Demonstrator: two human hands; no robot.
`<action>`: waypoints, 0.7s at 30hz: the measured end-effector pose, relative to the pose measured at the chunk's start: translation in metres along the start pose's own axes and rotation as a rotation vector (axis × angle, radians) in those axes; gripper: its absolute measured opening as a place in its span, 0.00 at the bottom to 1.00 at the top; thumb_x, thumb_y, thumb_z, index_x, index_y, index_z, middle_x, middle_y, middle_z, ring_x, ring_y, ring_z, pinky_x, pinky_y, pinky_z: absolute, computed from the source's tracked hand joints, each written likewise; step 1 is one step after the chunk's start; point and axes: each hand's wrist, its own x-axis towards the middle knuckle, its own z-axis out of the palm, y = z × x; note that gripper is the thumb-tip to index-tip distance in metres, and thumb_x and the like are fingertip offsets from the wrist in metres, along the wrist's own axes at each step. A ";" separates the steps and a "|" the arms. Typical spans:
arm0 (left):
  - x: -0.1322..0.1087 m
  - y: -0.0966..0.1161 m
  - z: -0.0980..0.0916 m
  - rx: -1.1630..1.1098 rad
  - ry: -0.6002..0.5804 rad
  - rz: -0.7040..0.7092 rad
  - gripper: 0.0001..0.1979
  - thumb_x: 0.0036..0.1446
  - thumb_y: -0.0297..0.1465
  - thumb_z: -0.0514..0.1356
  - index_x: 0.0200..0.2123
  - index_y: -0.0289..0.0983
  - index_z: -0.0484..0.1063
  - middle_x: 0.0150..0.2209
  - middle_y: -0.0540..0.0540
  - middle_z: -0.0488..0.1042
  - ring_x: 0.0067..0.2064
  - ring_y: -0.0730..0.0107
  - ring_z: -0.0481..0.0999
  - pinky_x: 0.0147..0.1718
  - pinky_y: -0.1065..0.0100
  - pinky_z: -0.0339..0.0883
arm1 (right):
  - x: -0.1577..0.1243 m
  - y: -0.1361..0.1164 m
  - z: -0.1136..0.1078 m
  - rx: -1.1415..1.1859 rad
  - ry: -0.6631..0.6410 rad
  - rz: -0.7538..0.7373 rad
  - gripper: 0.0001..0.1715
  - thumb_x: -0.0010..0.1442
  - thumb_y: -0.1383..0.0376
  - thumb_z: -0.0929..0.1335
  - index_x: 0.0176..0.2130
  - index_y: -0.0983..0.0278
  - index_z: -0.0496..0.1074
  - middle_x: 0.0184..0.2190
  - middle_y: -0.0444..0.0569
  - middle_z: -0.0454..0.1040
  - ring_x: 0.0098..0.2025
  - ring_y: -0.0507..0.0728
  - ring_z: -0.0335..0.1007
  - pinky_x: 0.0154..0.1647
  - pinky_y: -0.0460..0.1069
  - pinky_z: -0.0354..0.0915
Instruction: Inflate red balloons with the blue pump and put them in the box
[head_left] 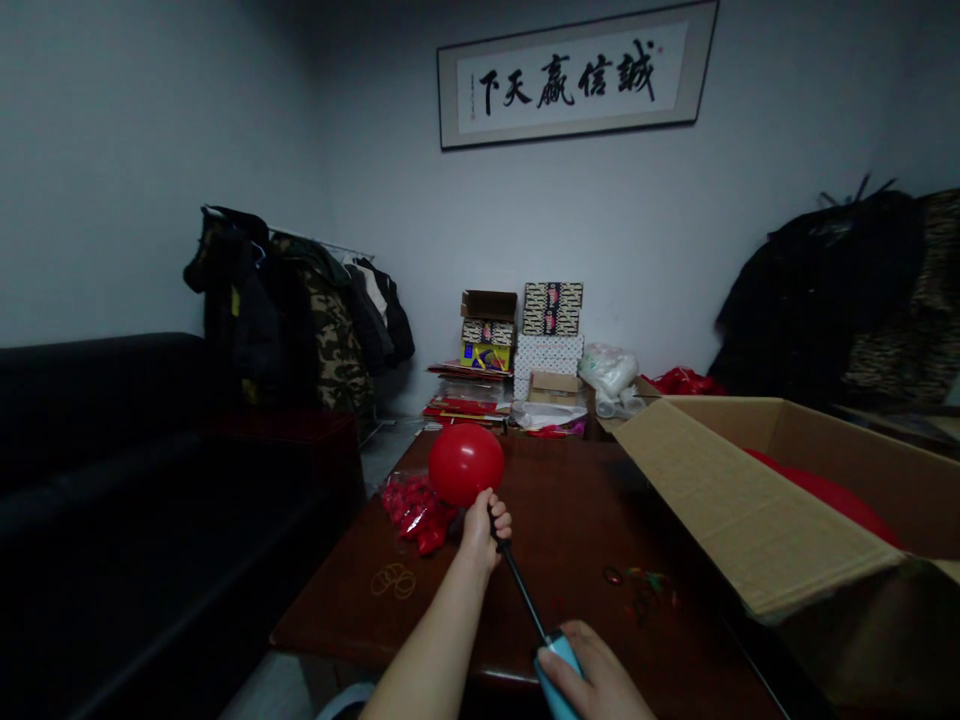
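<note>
A round red balloon [465, 463], partly inflated, sits on the tip of a hand pump. My left hand [484, 527] pinches the balloon's neck around the pump's black nozzle. The pump's thin black rod [519, 588] runs back to a light blue handle [559, 672], which my right hand [596, 675] grips near the bottom edge of the view. Both hands are above a dark brown table [570, 520].
A bag of flat red balloons [412, 508] lies left of the balloon, with rubber bands [394, 579] nearby and small bits [637, 585] to the right. An open cardboard box [780, 500] holds inflated red balloons. Stacked boxes [525, 345] and coat racks line the walls; a black sofa [112, 450] stands left.
</note>
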 end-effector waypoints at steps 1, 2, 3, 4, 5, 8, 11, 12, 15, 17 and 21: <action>-0.002 -0.002 0.001 0.005 -0.019 -0.009 0.13 0.55 0.33 0.56 0.24 0.39 0.52 0.17 0.59 0.51 0.14 0.84 0.50 0.14 0.79 0.37 | 0.003 -0.005 0.000 0.011 -0.006 -0.009 0.35 0.57 0.41 0.59 0.44 0.66 0.72 0.46 0.55 0.73 0.50 0.61 0.67 0.52 0.47 0.57; -0.005 -0.005 0.001 0.013 -0.033 -0.017 0.14 0.55 0.34 0.57 0.24 0.39 0.52 0.17 0.59 0.51 0.14 0.84 0.49 0.14 0.79 0.37 | 0.007 -0.010 -0.001 0.022 -0.005 -0.019 0.34 0.58 0.41 0.59 0.44 0.66 0.71 0.45 0.55 0.72 0.49 0.60 0.67 0.52 0.48 0.57; -0.008 -0.009 0.001 0.022 -0.043 -0.024 0.15 0.54 0.34 0.57 0.24 0.39 0.52 0.17 0.59 0.50 0.14 0.84 0.49 0.14 0.79 0.36 | 0.012 -0.016 0.000 0.034 0.002 -0.032 0.33 0.58 0.42 0.58 0.43 0.66 0.71 0.45 0.55 0.72 0.48 0.60 0.67 0.52 0.48 0.57; -0.010 -0.012 0.000 0.031 -0.048 -0.030 0.15 0.54 0.35 0.58 0.24 0.39 0.52 0.17 0.59 0.50 0.14 0.84 0.48 0.14 0.79 0.36 | 0.017 -0.022 0.000 0.043 0.012 -0.045 0.32 0.59 0.43 0.58 0.42 0.67 0.71 0.44 0.55 0.72 0.47 0.59 0.66 0.52 0.48 0.56; -0.012 -0.015 -0.001 0.039 -0.055 -0.033 0.16 0.53 0.36 0.58 0.24 0.39 0.51 0.17 0.59 0.50 0.14 0.84 0.48 0.14 0.78 0.35 | 0.024 -0.027 0.001 0.046 0.024 -0.057 0.31 0.59 0.44 0.58 0.42 0.67 0.70 0.44 0.55 0.71 0.47 0.59 0.66 0.51 0.48 0.56; -0.014 -0.017 -0.007 0.067 -0.083 -0.059 0.17 0.53 0.37 0.59 0.24 0.39 0.51 0.16 0.59 0.50 0.14 0.84 0.48 0.15 0.78 0.35 | 0.046 -0.043 0.005 0.026 0.074 -0.070 0.29 0.60 0.47 0.59 0.41 0.69 0.69 0.42 0.55 0.71 0.45 0.58 0.67 0.49 0.48 0.57; -0.013 -0.009 -0.018 0.104 -0.075 -0.075 0.16 0.53 0.36 0.58 0.23 0.39 0.51 0.16 0.59 0.51 0.14 0.84 0.48 0.15 0.77 0.36 | 0.066 -0.052 0.016 -0.003 0.084 -0.060 0.28 0.60 0.47 0.58 0.38 0.68 0.70 0.39 0.55 0.71 0.43 0.58 0.67 0.46 0.49 0.58; -0.011 -0.006 -0.022 0.117 -0.059 -0.071 0.16 0.53 0.36 0.58 0.23 0.39 0.51 0.16 0.59 0.51 0.14 0.83 0.48 0.15 0.77 0.36 | 0.071 -0.054 0.021 -0.012 0.077 -0.055 0.28 0.60 0.47 0.58 0.37 0.68 0.70 0.39 0.56 0.72 0.42 0.58 0.68 0.46 0.49 0.59; -0.008 -0.002 -0.037 0.155 0.013 -0.063 0.15 0.54 0.35 0.56 0.23 0.39 0.52 0.15 0.59 0.51 0.14 0.83 0.49 0.15 0.77 0.36 | 0.073 -0.056 0.035 -0.054 0.048 -0.024 0.27 0.60 0.48 0.59 0.34 0.68 0.71 0.37 0.57 0.73 0.40 0.59 0.69 0.43 0.50 0.59; -0.005 -0.008 -0.047 0.167 0.056 -0.068 0.14 0.55 0.35 0.55 0.23 0.39 0.52 0.15 0.58 0.52 0.13 0.82 0.49 0.15 0.77 0.36 | 0.069 -0.053 0.043 -0.091 0.038 0.015 0.27 0.59 0.48 0.59 0.35 0.69 0.72 0.37 0.58 0.74 0.40 0.60 0.70 0.42 0.51 0.60; 0.006 -0.030 -0.058 0.179 0.104 -0.096 0.13 0.56 0.35 0.54 0.24 0.39 0.53 0.16 0.58 0.53 0.13 0.83 0.49 0.15 0.77 0.35 | 0.053 -0.036 0.048 -0.191 0.043 0.099 0.28 0.58 0.50 0.60 0.38 0.72 0.73 0.40 0.65 0.74 0.44 0.67 0.69 0.46 0.56 0.60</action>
